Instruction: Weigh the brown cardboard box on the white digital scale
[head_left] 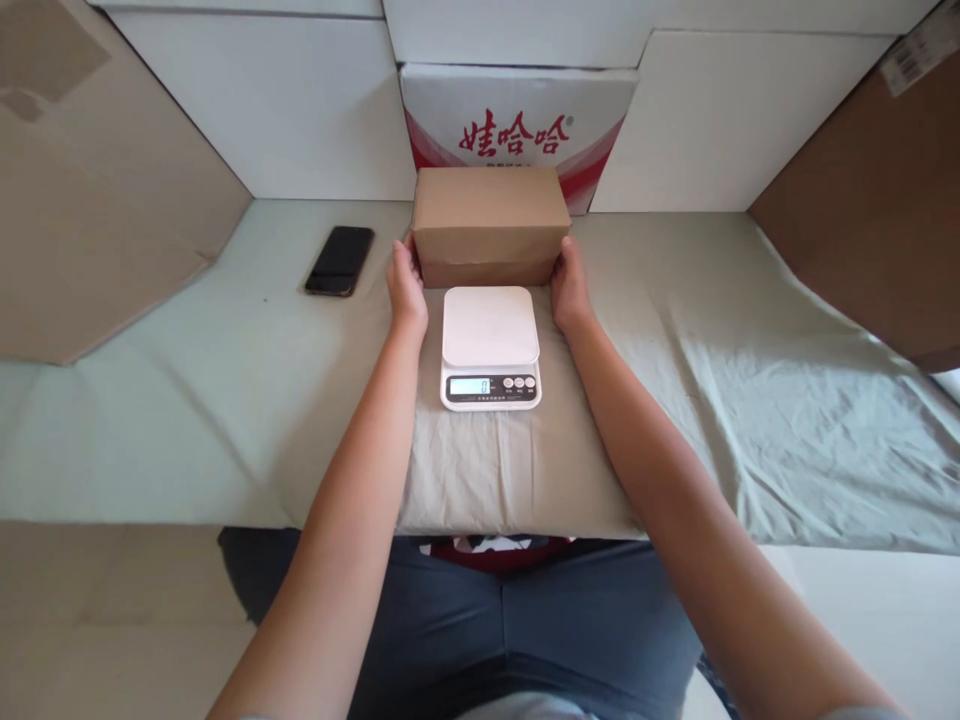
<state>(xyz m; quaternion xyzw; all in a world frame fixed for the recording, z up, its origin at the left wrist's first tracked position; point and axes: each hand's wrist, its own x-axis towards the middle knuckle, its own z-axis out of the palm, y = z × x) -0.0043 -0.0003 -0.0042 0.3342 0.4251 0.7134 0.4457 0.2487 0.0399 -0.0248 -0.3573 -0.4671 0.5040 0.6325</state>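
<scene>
A closed brown cardboard box (pixel 491 255) stands behind a white digital kitchen scale (pixel 490 328). My left hand (pixel 407 285) grips the box's left end, and my right hand (pixel 570 285) grips its right end, with fingers partly hidden behind the corners. Nothing lies on the scale's platform; its lit display (pixel 469 386) reads 0. Whether the box rests on the cloth or is slightly raised, I cannot tell.
A black smartphone (pixel 340 260) lies left of my left hand on the pale green cloth (pixel 652 300). Behind stands a white and red printed carton (pixel 517 110) against white panels. Large cardboard pieces rise at the left (pixel 112 200) and right (pixel 877 200).
</scene>
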